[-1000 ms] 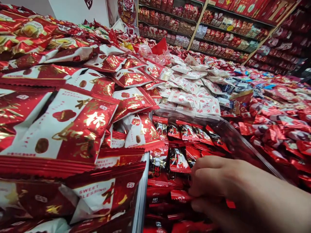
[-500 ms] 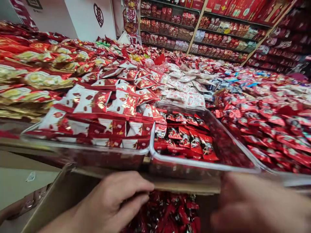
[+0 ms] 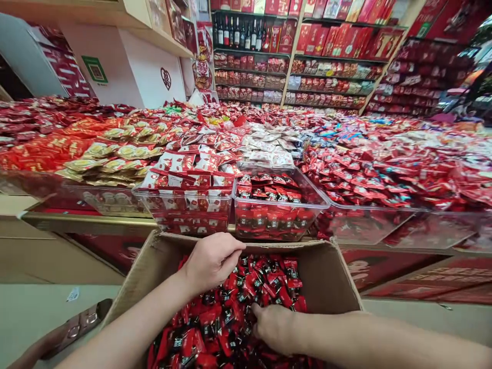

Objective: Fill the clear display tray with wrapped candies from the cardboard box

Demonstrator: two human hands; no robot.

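Observation:
An open cardboard box (image 3: 323, 271) stands below the display, filled with small red and black wrapped candies (image 3: 230, 312). My left hand (image 3: 211, 261) is closed at the box's far edge, its thumb and fingers pressed together; whether they grip the cardboard is hard to make out. Inside the box, my right hand (image 3: 274, 328) touches the candies with a finger pointing left; its other fingers are mostly hidden. Behind the box, a clear bin (image 3: 277, 218) holds rows of similar red and black packets, with room at its right side.
Left of that bin, another clear bin (image 3: 184, 205) is heaped with red and white packets. More candy bins (image 3: 369, 220) extend right. Shelves (image 3: 249, 51) with bottles and red packages stand behind. A shoe (image 3: 82, 320) is at the lower left.
The view has pulled back and shows more of the box. My right hand has gone from the box's far right edge down into the candies. My left hand stays by the far edge.

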